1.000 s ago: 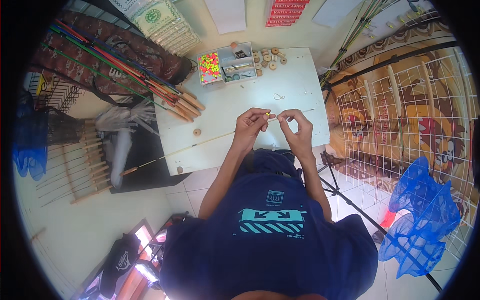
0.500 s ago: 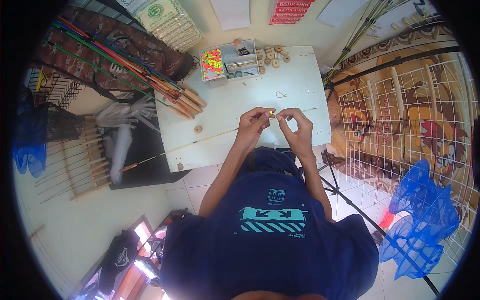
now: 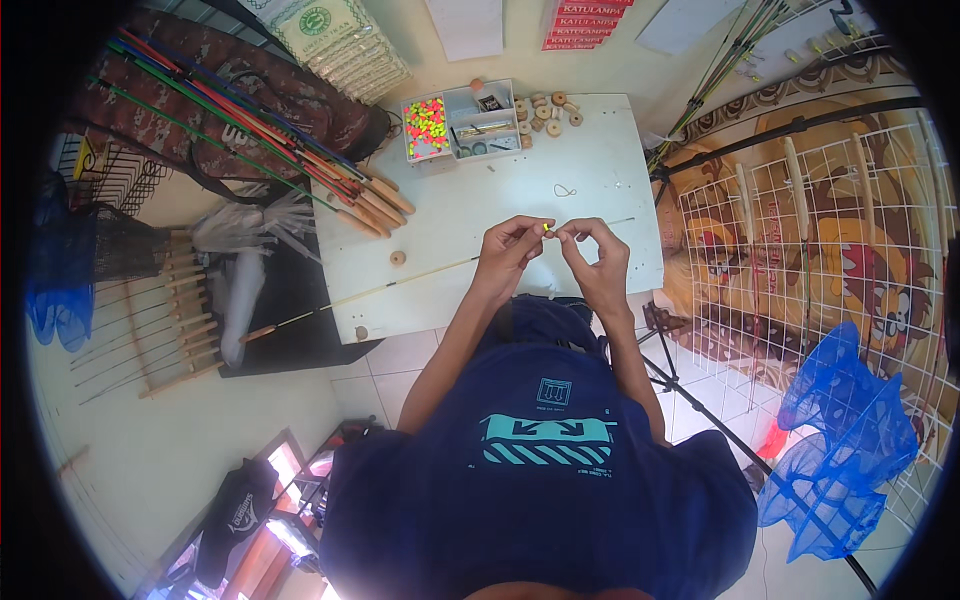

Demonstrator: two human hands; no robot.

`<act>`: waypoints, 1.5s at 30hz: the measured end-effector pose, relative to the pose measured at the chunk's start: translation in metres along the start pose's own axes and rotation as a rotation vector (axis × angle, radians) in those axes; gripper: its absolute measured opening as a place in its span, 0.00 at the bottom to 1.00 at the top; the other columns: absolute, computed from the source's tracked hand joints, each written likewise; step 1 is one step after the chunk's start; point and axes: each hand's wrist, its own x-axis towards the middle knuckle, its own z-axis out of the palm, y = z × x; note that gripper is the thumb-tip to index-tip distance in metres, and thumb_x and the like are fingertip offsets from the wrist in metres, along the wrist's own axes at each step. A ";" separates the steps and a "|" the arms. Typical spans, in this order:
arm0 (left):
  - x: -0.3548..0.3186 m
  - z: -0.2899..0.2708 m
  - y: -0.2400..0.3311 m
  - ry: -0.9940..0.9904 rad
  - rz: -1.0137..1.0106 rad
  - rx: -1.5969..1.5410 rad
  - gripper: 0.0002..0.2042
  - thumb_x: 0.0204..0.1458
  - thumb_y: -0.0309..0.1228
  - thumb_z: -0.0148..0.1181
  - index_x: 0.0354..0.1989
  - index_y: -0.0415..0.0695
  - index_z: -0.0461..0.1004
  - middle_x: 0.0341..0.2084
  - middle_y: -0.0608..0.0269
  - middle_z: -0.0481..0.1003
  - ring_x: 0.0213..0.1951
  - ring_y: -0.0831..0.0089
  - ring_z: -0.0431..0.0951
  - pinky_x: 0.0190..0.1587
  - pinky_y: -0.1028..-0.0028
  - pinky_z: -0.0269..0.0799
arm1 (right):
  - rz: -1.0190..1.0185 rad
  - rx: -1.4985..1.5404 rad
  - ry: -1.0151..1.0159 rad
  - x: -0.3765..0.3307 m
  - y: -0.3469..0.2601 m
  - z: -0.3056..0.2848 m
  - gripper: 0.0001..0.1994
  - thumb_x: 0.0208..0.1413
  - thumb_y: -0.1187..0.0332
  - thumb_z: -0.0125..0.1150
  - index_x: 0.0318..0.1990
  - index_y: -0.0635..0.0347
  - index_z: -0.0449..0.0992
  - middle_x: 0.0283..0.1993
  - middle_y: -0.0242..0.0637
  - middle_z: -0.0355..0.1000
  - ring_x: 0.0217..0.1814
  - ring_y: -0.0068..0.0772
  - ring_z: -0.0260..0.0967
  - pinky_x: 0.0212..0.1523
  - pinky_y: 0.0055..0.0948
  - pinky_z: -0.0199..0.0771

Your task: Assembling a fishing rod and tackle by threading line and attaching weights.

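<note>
My left hand (image 3: 512, 250) pinches a small bright yellow float bead (image 3: 547, 229) between thumb and forefinger, above the white table. Close by on its right, my right hand (image 3: 597, 255) is closed in a pinch, its fingertips almost at the bead. Whatever those right fingertips hold is too fine to make out. A thin yellow fishing rod (image 3: 400, 281) lies slantwise across the table, passing behind my hands. Beyond them rests a small loop of thin cord (image 3: 565, 190).
A divided white tray (image 3: 453, 164) of pink and yellow beads and small tackle stands at the back, beside several wooden spools (image 3: 541, 112). Rods with cork handles (image 3: 375, 205) overhang the left edge. A lone spool (image 3: 398, 258) lies left; a wire rack (image 3: 800, 230) stands right.
My right fingertips have come slightly nearer to the yellow bead. My left hand keeps its pinch, and the whole view has shifted very little.
</note>
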 end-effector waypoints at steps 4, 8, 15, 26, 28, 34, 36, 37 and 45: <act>0.000 -0.001 0.000 -0.006 -0.006 0.026 0.10 0.59 0.30 0.60 0.43 0.36 0.78 0.32 0.63 0.78 0.25 0.84 0.61 0.30 0.83 0.60 | -0.018 -0.017 0.028 0.001 0.002 0.001 0.04 0.52 0.75 0.64 0.34 0.63 0.77 0.32 0.36 0.76 0.33 0.29 0.70 0.36 0.28 0.68; -0.002 0.000 0.002 -0.027 0.002 0.132 0.10 0.57 0.29 0.62 0.43 0.37 0.79 0.31 0.66 0.78 0.27 0.84 0.63 0.31 0.82 0.61 | -0.026 -0.029 0.059 0.000 0.004 0.003 0.04 0.51 0.75 0.65 0.34 0.63 0.77 0.31 0.37 0.76 0.32 0.30 0.70 0.35 0.28 0.68; -0.004 0.008 0.016 -0.027 0.014 0.394 0.10 0.56 0.27 0.63 0.44 0.40 0.80 0.33 0.67 0.80 0.31 0.85 0.71 0.33 0.80 0.67 | -0.036 -0.085 0.075 0.000 0.006 0.002 0.04 0.51 0.75 0.65 0.34 0.64 0.77 0.31 0.38 0.75 0.31 0.31 0.71 0.35 0.29 0.69; -0.002 0.019 0.026 -0.005 0.029 0.416 0.08 0.59 0.30 0.60 0.38 0.36 0.76 0.30 0.61 0.80 0.22 0.84 0.67 0.28 0.82 0.64 | -0.067 -0.135 0.048 -0.002 0.002 0.000 0.04 0.50 0.76 0.64 0.34 0.62 0.77 0.31 0.36 0.74 0.31 0.32 0.68 0.35 0.31 0.69; -0.003 0.020 0.026 -0.012 0.026 0.418 0.08 0.59 0.30 0.60 0.37 0.36 0.75 0.29 0.61 0.80 0.22 0.84 0.67 0.28 0.82 0.64 | -0.073 -0.129 0.039 -0.003 0.002 -0.002 0.04 0.51 0.75 0.64 0.34 0.62 0.77 0.31 0.36 0.74 0.31 0.32 0.67 0.35 0.31 0.69; -0.005 0.025 0.029 -0.077 -0.065 0.413 0.07 0.58 0.29 0.60 0.39 0.40 0.72 0.27 0.60 0.79 0.21 0.82 0.68 0.26 0.82 0.61 | -0.071 -0.093 -0.010 -0.008 0.005 -0.012 0.05 0.51 0.75 0.64 0.36 0.62 0.78 0.33 0.36 0.76 0.31 0.32 0.67 0.35 0.31 0.69; -0.006 0.027 0.029 -0.104 -0.065 0.451 0.06 0.59 0.29 0.59 0.39 0.41 0.71 0.27 0.60 0.80 0.23 0.82 0.70 0.27 0.81 0.63 | -0.076 -0.100 -0.016 -0.012 0.006 -0.016 0.05 0.51 0.75 0.64 0.36 0.62 0.78 0.34 0.37 0.76 0.31 0.32 0.67 0.35 0.30 0.69; -0.006 0.027 0.028 -0.108 -0.065 0.453 0.06 0.59 0.29 0.59 0.39 0.41 0.71 0.27 0.60 0.80 0.23 0.82 0.70 0.27 0.81 0.63 | -0.080 -0.107 -0.027 -0.013 0.006 -0.018 0.05 0.52 0.76 0.64 0.37 0.62 0.78 0.34 0.37 0.76 0.31 0.32 0.67 0.35 0.30 0.69; -0.002 0.040 0.032 0.071 0.210 0.920 0.08 0.57 0.32 0.61 0.35 0.40 0.75 0.29 0.65 0.78 0.23 0.83 0.71 0.27 0.79 0.62 | -0.013 -0.114 0.000 -0.014 0.010 -0.039 0.05 0.53 0.74 0.65 0.38 0.62 0.80 0.34 0.36 0.76 0.30 0.27 0.67 0.33 0.27 0.69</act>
